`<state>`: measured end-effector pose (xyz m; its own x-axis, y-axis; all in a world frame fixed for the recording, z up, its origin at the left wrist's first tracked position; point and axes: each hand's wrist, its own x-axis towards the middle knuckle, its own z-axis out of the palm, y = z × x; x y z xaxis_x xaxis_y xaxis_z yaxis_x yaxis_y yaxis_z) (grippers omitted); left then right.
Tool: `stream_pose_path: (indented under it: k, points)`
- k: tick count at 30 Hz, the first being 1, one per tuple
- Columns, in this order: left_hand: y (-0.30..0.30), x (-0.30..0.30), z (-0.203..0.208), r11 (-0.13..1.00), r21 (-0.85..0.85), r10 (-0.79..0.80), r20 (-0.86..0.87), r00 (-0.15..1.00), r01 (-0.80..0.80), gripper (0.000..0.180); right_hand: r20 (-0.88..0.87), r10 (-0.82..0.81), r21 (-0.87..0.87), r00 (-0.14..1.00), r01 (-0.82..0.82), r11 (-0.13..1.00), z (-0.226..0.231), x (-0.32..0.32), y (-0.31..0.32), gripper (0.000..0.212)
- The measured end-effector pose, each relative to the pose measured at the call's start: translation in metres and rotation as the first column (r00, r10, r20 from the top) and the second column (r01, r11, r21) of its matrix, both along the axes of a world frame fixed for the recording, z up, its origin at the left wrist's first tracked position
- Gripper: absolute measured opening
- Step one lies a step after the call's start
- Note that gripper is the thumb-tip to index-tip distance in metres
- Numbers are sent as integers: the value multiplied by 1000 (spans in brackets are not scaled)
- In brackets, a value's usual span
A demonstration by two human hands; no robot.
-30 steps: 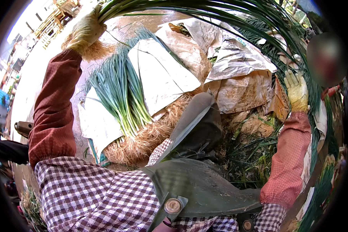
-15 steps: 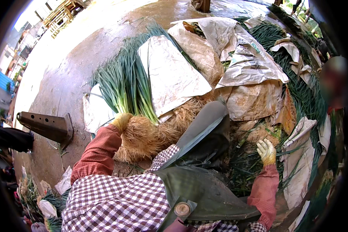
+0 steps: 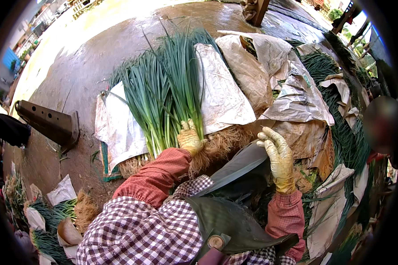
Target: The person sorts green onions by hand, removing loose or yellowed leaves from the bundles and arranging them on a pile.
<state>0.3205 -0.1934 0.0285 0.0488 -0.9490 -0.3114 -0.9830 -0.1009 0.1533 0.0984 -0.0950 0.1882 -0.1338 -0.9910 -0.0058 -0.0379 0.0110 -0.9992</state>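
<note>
Two hands in yellow work gloves showed at the middle of the view. The left hand (image 3: 190, 139) was closed around a bunch of long green spring onions (image 3: 181, 84) just above its tangled brown roots (image 3: 216, 148), the leaves fanning away over the pale crumpled plastic sheet (image 3: 223, 95). That bunch lay against a second sheaf of green onions (image 3: 141, 101) toward the sheet's left edge. The right hand (image 3: 277, 154) hung open, fingers loosely curled, holding nothing, just beside the roots and over a dark green rubber apron (image 3: 239, 168). Crumpled brown and grey sacking (image 3: 292, 95) covered more onions at the right. A dark metal bracket (image 3: 48, 123) lay on the wet concrete ground (image 3: 84, 66), well apart.
</note>
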Motion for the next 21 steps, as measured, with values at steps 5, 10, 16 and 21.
stream_pose_path:
  k: [5, 10, 16, 21]
  points:
    - [-27, 38, 1, 971, -196, 46, -408, 912, -137, 31, -63, -262, -39, 963, 260, 965, 10, -46, 17, 28]
    - [-85, 115, -5, 935, -297, 79, -351, 933, -191, 57, -34, -362, -51, 932, 360, 932, 15, -58, 28, 27]
    - [-105, 114, 18, 996, -88, -22, -36, 999, 19, 39, -46, -412, -37, 910, 411, 911, 12, -70, 38, 28]
    - [-116, 111, -4, 999, -29, -18, 200, 980, 25, 22, -26, -461, -18, 887, 461, 887, 10, -79, 49, 29]
